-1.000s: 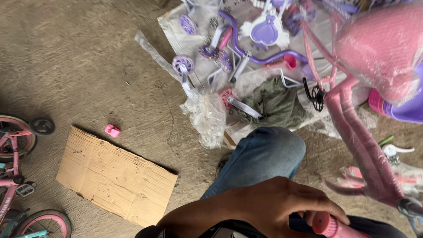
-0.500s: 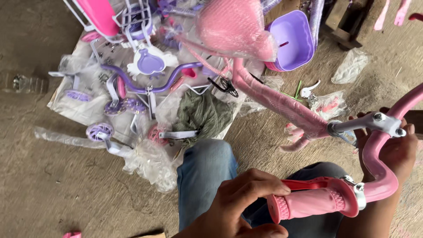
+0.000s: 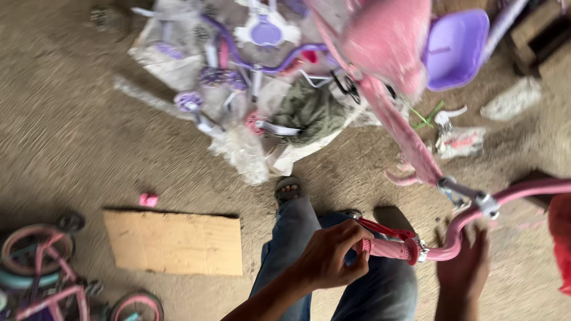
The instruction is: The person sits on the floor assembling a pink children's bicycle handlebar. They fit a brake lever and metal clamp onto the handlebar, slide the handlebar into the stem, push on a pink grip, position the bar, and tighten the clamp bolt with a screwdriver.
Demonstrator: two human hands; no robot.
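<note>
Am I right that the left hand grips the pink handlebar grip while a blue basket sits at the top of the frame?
Not quite. In the head view the left hand does hold the pink handlebar grip, but the basket at the top is purple, not blue.

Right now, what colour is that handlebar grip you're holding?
Pink, seen in the head view: the handlebar grip in the left hand.

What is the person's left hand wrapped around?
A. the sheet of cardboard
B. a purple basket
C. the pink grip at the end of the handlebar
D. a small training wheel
C: the left hand closes around the pink handlebar grip, far from the cardboard on the ground.
</note>
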